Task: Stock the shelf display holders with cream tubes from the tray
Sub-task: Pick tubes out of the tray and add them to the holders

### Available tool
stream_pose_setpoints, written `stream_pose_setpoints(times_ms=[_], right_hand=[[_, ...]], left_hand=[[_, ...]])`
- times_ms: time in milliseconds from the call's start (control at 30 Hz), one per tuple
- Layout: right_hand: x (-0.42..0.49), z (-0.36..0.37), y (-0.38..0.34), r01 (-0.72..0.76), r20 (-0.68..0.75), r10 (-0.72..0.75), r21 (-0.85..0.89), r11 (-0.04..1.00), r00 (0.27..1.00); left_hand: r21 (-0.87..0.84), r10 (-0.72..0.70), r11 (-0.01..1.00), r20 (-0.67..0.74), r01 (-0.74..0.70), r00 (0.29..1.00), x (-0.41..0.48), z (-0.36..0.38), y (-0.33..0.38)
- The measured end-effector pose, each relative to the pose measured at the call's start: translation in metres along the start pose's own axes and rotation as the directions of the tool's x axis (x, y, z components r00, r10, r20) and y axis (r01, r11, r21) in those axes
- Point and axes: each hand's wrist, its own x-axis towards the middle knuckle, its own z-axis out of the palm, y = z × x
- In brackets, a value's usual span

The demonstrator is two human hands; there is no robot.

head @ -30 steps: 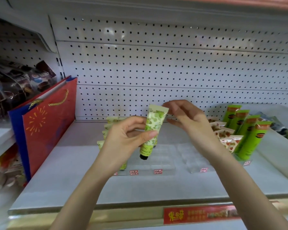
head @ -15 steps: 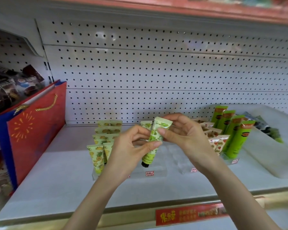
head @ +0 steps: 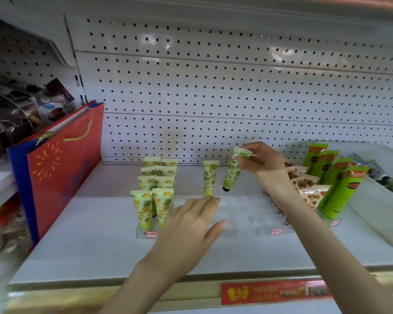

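Clear holder [head: 243,214], beside pineapple tubes [head: 143,209], lies half-hidden behind left hand [head: 191,225].

A red gift bag [head: 64,177] with gold cord handles [head: 77,137] and a firework print stands upright at the left end of a white store shelf [head: 89,245], a blue bag [head: 21,177] flat against its outer side. A white pegboard [head: 213,98] runs behind. In the bay to the left, dark glossy packets [head: 21,109] lie heaped, too blurred to read. A red label [head: 275,291] with yellow characters sits on the gold shelf edge [head: 66,300]. Dark-green packets [head: 381,171] lie at far right.
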Motion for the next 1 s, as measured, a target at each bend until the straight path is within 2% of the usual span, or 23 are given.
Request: stream_pose_setpoints(times_ms=[200, 433, 1000], right_hand=[[0.025, 0.015, 0.020, 0.033, 0.056, -0.026, -0.129, 0.991, 0.998], [0.029, 0.018, 0.033, 0.028, 0.119, -0.005, -0.185, 0.982, 0.993], [0.026, 0.020, 0.052, 0.002, 0.173, 0.038, -0.224, 0.975, 0.984]], left_hand=[[0.112, 0.065, 0.992, -0.014, -0.063, 0.998, -0.008, 0.028, -0.003], [0.178, 0.032, 0.983, 0.043, -0.039, 0.999, -0.012, 0.035, -0.007], [0.139, 0.018, 0.990, 0.051, -0.025, 0.999, -0.013, 0.035, -0.007]])
